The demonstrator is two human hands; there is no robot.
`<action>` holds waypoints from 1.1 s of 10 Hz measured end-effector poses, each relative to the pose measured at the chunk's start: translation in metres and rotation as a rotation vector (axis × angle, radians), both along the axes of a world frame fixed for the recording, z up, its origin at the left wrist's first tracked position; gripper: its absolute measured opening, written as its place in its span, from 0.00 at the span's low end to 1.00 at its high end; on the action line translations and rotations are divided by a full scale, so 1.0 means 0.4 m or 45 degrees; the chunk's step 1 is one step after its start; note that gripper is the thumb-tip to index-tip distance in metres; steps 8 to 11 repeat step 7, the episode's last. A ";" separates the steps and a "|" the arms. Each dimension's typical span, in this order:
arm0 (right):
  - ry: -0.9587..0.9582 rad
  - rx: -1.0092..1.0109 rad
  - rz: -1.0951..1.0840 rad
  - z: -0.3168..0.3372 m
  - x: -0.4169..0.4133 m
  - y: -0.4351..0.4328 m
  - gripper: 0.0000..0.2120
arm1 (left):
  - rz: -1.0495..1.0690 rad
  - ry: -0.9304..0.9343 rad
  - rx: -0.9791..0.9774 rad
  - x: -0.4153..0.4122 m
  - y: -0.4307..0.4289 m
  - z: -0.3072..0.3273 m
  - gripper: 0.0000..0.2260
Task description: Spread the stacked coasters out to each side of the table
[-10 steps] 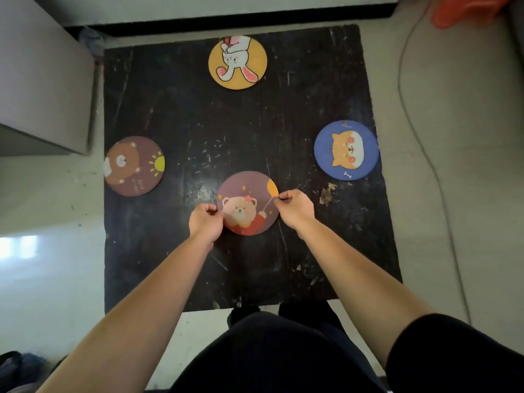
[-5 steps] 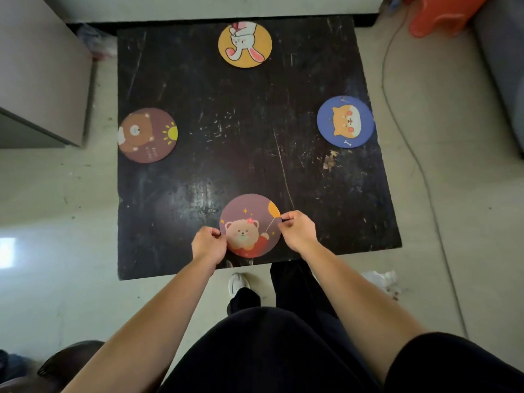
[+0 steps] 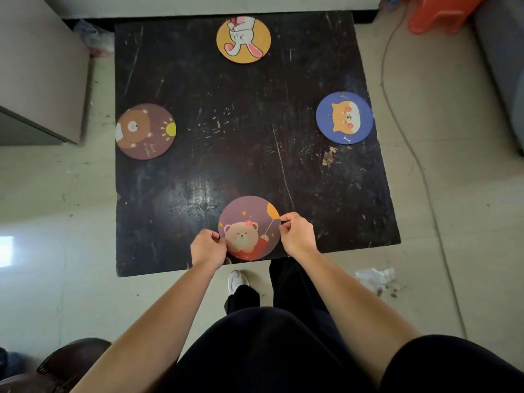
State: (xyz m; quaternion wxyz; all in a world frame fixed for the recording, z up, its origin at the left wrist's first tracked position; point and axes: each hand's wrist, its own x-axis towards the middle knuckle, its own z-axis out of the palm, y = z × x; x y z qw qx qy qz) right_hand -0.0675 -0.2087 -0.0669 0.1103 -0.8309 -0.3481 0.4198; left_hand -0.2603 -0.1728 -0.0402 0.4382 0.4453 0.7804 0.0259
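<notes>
A black square table (image 3: pixel 246 143) carries four round coasters. A yellow rabbit coaster (image 3: pixel 243 39) lies at the far edge, a brown bear-and-sun coaster (image 3: pixel 146 131) at the left edge, and a blue dog coaster (image 3: pixel 344 117) at the right edge. A purple bear-with-balloon coaster (image 3: pixel 249 226) lies at the near edge. My left hand (image 3: pixel 208 246) pinches its left rim and my right hand (image 3: pixel 297 234) pinches its right rim.
A grey cabinet (image 3: pixel 37 66) stands left of the table. An orange stool (image 3: pixel 442 12) and a cable (image 3: pixel 397 109) are on the floor at the right, with crumpled paper (image 3: pixel 377 277) near my legs. A dark chair (image 3: pixel 56 364) sits at the bottom left.
Both hands have drawn the purple bear coaster from the table's middle back to the near edge. The other three coasters have stayed where they were.
</notes>
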 end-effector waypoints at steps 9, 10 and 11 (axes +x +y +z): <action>-0.379 0.159 0.389 0.125 0.040 0.087 0.24 | -0.695 0.457 0.277 -0.014 0.076 0.066 0.22; -0.379 0.159 0.389 0.125 0.040 0.087 0.24 | -0.695 0.457 0.277 -0.014 0.076 0.066 0.22; -0.379 0.159 0.389 0.125 0.040 0.087 0.24 | -0.695 0.457 0.277 -0.014 0.076 0.066 0.22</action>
